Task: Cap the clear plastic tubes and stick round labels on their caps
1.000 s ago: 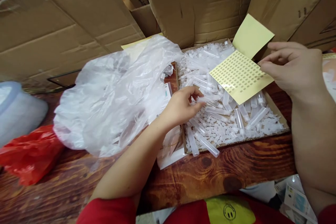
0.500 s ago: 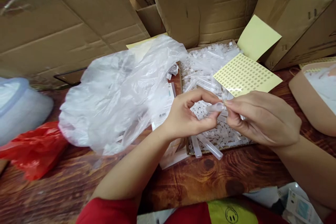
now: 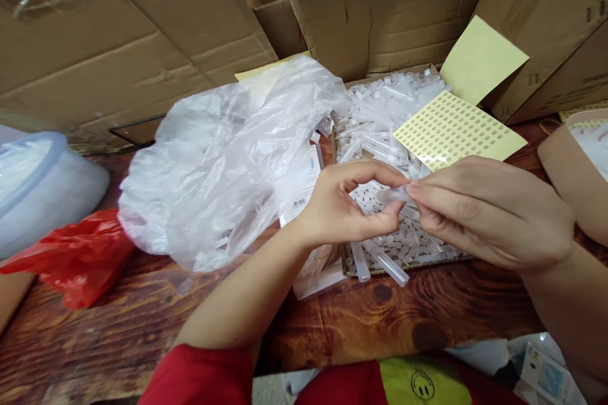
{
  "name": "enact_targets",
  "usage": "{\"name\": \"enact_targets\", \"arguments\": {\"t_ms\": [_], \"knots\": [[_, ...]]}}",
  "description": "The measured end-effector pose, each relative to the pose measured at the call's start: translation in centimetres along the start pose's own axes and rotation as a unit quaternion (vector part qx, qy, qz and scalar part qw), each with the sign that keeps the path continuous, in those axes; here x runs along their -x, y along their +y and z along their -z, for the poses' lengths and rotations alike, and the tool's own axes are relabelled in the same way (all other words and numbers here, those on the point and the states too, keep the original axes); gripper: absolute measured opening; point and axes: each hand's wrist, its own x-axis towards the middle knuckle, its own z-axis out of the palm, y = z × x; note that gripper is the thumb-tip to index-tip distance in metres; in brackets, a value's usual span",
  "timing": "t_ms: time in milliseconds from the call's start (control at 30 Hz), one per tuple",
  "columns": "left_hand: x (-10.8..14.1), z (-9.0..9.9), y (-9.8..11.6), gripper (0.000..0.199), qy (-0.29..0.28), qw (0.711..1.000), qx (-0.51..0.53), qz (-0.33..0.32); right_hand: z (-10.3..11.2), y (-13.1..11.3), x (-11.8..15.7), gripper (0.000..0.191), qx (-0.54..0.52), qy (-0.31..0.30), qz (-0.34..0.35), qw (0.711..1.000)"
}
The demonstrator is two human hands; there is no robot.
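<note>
Between thumb and forefinger, my left hand (image 3: 354, 202) pinches a small clear plastic tube (image 3: 392, 195), which lies roughly level. My right hand (image 3: 494, 212) has its fingertips closed at the right end of that same tube; whether a small piece is also between them is hidden. Both hands are above a shallow cardboard tray (image 3: 349, 274) full of clear tubes and small white pieces. Two loose tubes, one of them a frosted tube (image 3: 388, 264), stick out over the tray's front edge. Beyond my right hand, a yellow sticker sheet (image 3: 456, 130) with rows of small oval labels rests on the tray.
A crumpled clear plastic bag (image 3: 223, 164) spreads left of the tray. Farther left are a red plastic bag (image 3: 90, 259) and a whitish tub (image 3: 71, 177). A beige bin (image 3: 565, 171) stands at the right. Cardboard boxes (image 3: 190, 6) line the back of the wooden table (image 3: 342, 323).
My right hand has turned, its back swinging out to the right, while its fingertips stay at the tube's end. The whole view has shifted slightly.
</note>
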Motion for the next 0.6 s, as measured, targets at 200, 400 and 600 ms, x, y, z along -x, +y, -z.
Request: {"name": "enact_targets", "arguments": {"t_ms": [200, 400, 600], "knots": [[-0.1, -0.1, 0.2, 0.017, 0.003, 0.999, 0.002, 0.037, -0.8, -0.9, -0.2, 0.018, -0.002, 0.056, -0.053, 0.997], [-0.1, 0.0, 0.2, 0.017, 0.0, 0.995, 0.053, 0.085, -1.7, -1.1, -0.7, 0.017, -0.028, 0.098, -0.063, 0.993], [-1.1, 3.1, 1.5, 0.023, -0.218, 0.968, -0.006, 0.124, -1.4, 0.2, -0.5, 0.012, -0.12, 0.091, -0.133, 0.98]]}}
